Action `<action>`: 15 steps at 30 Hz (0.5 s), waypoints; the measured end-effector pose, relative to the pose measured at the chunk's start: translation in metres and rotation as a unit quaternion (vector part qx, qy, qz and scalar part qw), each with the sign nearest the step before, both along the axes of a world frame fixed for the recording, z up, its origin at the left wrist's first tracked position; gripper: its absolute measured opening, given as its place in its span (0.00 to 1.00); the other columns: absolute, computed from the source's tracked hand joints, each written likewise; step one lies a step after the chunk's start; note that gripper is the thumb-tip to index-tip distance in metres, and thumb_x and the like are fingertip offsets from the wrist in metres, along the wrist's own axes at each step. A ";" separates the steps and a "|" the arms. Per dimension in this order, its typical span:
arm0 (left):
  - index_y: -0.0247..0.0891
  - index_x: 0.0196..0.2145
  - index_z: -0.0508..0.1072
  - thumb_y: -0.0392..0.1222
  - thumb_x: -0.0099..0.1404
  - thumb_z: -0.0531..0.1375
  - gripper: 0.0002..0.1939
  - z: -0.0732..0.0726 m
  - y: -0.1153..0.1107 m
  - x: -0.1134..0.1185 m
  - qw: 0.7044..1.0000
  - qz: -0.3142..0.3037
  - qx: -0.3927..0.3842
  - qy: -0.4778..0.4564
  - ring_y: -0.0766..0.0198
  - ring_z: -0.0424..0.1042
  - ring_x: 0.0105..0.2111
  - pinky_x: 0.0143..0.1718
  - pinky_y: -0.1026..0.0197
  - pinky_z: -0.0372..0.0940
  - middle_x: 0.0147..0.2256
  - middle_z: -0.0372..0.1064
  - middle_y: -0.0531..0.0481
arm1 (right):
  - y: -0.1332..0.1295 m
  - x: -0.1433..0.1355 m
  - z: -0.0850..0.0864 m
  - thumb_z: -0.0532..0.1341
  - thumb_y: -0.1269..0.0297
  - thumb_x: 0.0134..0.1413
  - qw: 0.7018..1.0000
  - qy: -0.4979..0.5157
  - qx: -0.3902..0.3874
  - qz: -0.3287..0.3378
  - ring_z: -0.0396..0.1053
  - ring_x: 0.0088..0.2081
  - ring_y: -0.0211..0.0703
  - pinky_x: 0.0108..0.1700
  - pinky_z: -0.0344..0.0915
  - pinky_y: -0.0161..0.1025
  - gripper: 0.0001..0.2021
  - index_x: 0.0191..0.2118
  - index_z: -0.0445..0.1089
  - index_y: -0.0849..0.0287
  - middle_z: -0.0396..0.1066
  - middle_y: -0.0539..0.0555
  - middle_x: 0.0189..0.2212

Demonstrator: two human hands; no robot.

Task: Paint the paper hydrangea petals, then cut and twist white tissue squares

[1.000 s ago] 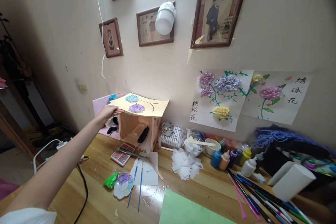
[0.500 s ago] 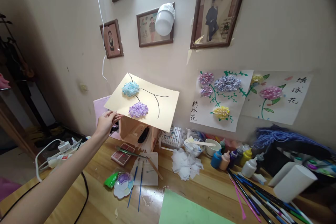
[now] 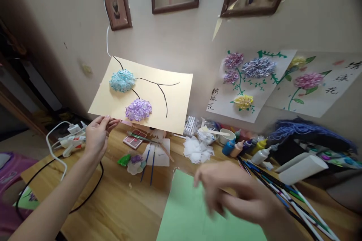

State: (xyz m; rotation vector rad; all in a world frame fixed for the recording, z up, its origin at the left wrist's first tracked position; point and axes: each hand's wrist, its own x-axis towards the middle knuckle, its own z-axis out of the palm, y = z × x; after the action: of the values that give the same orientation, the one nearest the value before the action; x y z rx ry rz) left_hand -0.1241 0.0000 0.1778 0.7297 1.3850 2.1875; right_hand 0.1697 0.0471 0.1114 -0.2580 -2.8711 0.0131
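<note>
Pinching the cream paper (image 3: 154,98) by its near edge in the left hand (image 3: 97,135), above the desk (image 3: 127,207), with long axis running rightward, beyond and left of the right hand (image 3: 234,192), blurred, loosely curled, apparently empty over green paper (image 3: 181,207).

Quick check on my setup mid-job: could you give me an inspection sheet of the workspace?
Surface: wooden table, with a green sheet at the near side.
Job's things: cream sheet, held up above the table, bearing black lines, a raised blue flower and a raised purple flower.
Clutter: two blue brushes, palette, white paper pile, paint bottles.
Hands: left hand grips the cream sheet's lower edge; right hand is blurred, above the green sheet, no held thing seen.
Cables: black cable loops around the left forearm's area; white plugs beyond it.
Surroundings: wall with framed pictures and flower artworks.
</note>
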 end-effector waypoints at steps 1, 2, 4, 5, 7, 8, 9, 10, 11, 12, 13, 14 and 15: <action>0.32 0.25 0.69 0.28 0.61 0.55 0.08 -0.003 -0.007 -0.002 1.000 0.009 -0.003 -0.004 0.74 0.73 0.24 0.29 0.76 0.67 0.22 0.71 0.54 | 0.000 -0.006 -0.006 0.52 0.70 0.61 1.000 -0.011 0.001 0.006 0.66 0.39 0.41 0.41 0.65 0.38 0.07 0.37 0.67 0.61 0.68 0.56 0.34; 0.32 0.25 0.68 0.28 0.61 0.55 0.08 -0.006 -0.013 -0.003 1.000 0.018 -0.004 -0.005 0.74 0.73 0.24 0.30 0.76 0.67 0.22 0.71 0.54 | -0.001 -0.014 -0.013 0.51 0.71 0.61 1.000 -0.020 0.003 0.011 0.66 0.38 0.41 0.41 0.65 0.38 0.07 0.36 0.66 0.61 0.68 0.56 0.32; 0.32 0.25 0.68 0.29 0.61 0.55 0.08 -0.015 -0.023 -0.003 0.999 0.037 -0.002 0.000 0.74 0.73 0.24 0.30 0.75 0.67 0.22 0.71 0.54 | 0.000 -0.033 -0.027 0.50 0.72 0.61 0.999 -0.038 0.014 0.019 0.66 0.37 0.41 0.40 0.64 0.37 0.08 0.35 0.65 0.61 0.67 0.55 0.30; 0.32 0.25 0.68 0.29 0.61 0.55 0.07 -0.019 -0.027 -0.001 0.999 0.043 0.000 0.006 0.74 0.73 0.24 0.30 0.75 0.67 0.23 0.71 0.54 | 0.000 -0.042 -0.034 0.50 0.73 0.61 0.998 -0.045 0.022 0.022 0.65 0.37 0.41 0.40 0.64 0.37 0.08 0.35 0.65 0.61 0.67 0.55 0.30; 0.32 0.25 0.68 0.31 0.61 0.56 0.06 -0.028 -0.031 0.003 0.998 0.058 0.005 0.018 0.73 0.73 0.24 0.30 0.74 0.67 0.23 0.71 0.54 | 0.000 -0.059 -0.048 0.50 0.75 0.61 0.997 -0.058 0.053 0.024 0.65 0.37 0.41 0.38 0.63 0.37 0.08 0.36 0.65 0.62 0.67 0.55 0.30; 0.33 0.25 0.68 0.32 0.60 0.56 0.06 -0.032 -0.031 0.005 0.998 0.064 0.007 0.024 0.72 0.73 0.23 0.30 0.73 0.67 0.23 0.71 0.54 | 0.001 -0.066 -0.054 0.50 0.76 0.60 0.995 -0.061 0.074 0.027 0.65 0.38 0.42 0.37 0.63 0.38 0.08 0.36 0.65 0.63 0.67 0.56 0.31; 0.33 0.25 0.68 0.32 0.60 0.56 0.06 -0.035 -0.031 0.007 0.997 0.071 0.007 0.028 0.72 0.73 0.23 0.30 0.73 0.68 0.23 0.71 0.54 | 0.001 -0.072 -0.060 0.49 0.77 0.60 0.993 -0.062 0.097 0.034 0.65 0.38 0.43 0.36 0.63 0.38 0.09 0.36 0.66 0.64 0.67 0.56 0.32; 0.33 0.25 0.68 0.33 0.60 0.56 0.06 -0.038 -0.030 0.008 0.997 0.075 0.007 0.032 0.72 0.73 0.23 0.30 0.72 0.68 0.23 0.70 0.54 | 0.001 -0.077 -0.066 0.49 0.77 0.59 0.990 -0.063 0.115 0.048 0.65 0.39 0.44 0.35 0.62 0.38 0.09 0.36 0.66 0.65 0.67 0.57 0.33; 0.34 0.25 0.68 0.34 0.59 0.57 0.06 -0.040 -0.028 0.010 0.996 0.079 0.007 0.035 0.71 0.73 0.23 0.30 0.72 0.68 0.23 0.70 0.54 | 0.002 -0.081 -0.070 0.50 0.77 0.59 0.988 -0.065 0.127 0.066 0.65 0.40 0.44 0.35 0.62 0.38 0.09 0.35 0.66 0.65 0.67 0.57 0.33; 0.34 0.25 0.68 0.34 0.59 0.57 0.06 -0.042 -0.027 0.011 0.996 0.080 0.006 0.036 0.71 0.73 0.24 0.30 0.71 0.68 0.23 0.70 0.54 | 0.004 -0.084 -0.074 0.50 0.78 0.58 0.985 -0.066 0.134 0.085 0.64 0.40 0.45 0.34 0.61 0.38 0.09 0.34 0.67 0.64 0.68 0.56 0.33; 0.34 0.25 0.68 0.35 0.59 0.57 0.05 -0.044 -0.025 0.012 0.996 0.079 0.005 0.036 0.70 0.73 0.24 0.31 0.71 0.68 0.23 0.69 0.54 | 0.005 -0.087 -0.077 0.50 0.78 0.58 0.982 -0.068 0.138 0.106 0.64 0.41 0.45 0.34 0.61 0.37 0.10 0.32 0.67 0.63 0.68 0.56 0.33; 0.34 0.25 0.68 0.35 0.58 0.58 0.05 -0.045 -0.023 0.012 0.996 0.079 0.005 0.033 0.70 0.73 0.24 0.31 0.70 0.68 0.23 0.69 0.54 | 0.007 -0.089 -0.079 0.51 0.78 0.57 0.980 -0.067 0.142 0.125 0.64 0.41 0.45 0.34 0.61 0.37 0.10 0.30 0.67 0.63 0.68 0.56 0.33; 0.34 0.25 0.68 0.35 0.58 0.58 0.05 -0.047 -0.021 0.013 0.997 0.078 0.004 0.028 0.69 0.73 0.24 0.31 0.70 0.68 0.23 0.68 0.55 | 0.009 -0.090 -0.080 0.51 0.78 0.57 0.977 -0.065 0.147 0.141 0.64 0.41 0.45 0.34 0.60 0.37 0.11 0.29 0.67 0.62 0.68 0.56 0.33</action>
State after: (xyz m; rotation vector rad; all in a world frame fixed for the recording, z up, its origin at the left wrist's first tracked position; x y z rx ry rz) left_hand -0.1115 -0.0212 0.1311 0.7135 1.5081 2.3087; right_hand 0.0793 0.0564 0.0313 0.2133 -2.9603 -0.3849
